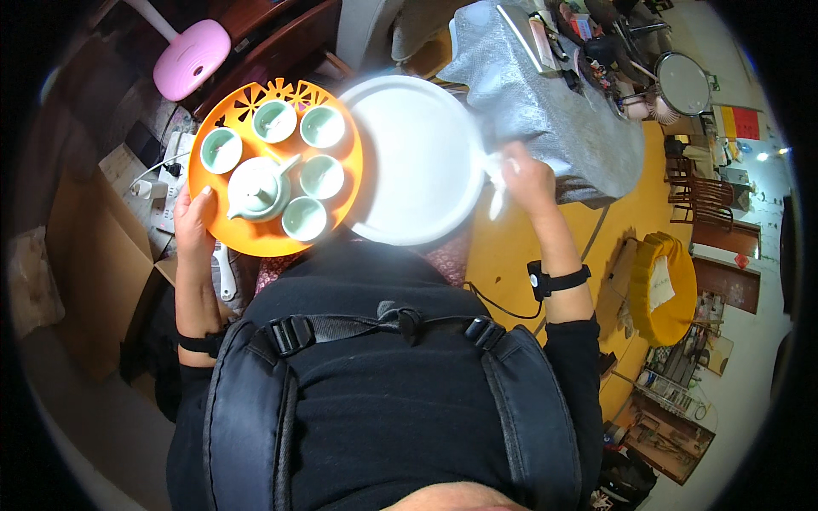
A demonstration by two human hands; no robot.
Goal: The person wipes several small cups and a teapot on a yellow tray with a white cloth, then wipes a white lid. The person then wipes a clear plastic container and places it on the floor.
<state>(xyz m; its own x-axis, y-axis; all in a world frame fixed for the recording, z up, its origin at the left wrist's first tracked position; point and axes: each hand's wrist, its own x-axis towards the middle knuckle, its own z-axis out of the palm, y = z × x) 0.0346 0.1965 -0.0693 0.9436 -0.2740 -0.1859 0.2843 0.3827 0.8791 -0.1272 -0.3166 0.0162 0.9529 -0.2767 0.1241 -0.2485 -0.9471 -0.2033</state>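
Note:
My left hand [194, 220] grips the left rim of a round orange tray [256, 242] with a cut-out flower pattern along its far edge. On the tray stand a pale green teapot [258, 187] and several matching cups [321, 177] around it. The tray's right side overlaps a round white tabletop [417, 162] in front of me. By the right edge of that top, my right hand [530, 179] is closed on a white cloth or tissue [496, 183], both smeared by motion. I cannot tell whether the cloth touches the top.
A silver cloth-covered table [554, 119] with assorted items stands at the far right. Far left is a pink plastic seat or paddle-shaped object [192, 60]. Cardboard [85, 247] and a power strip [164, 200] lie to the left. A yellow-covered round stool [665, 289] stands right.

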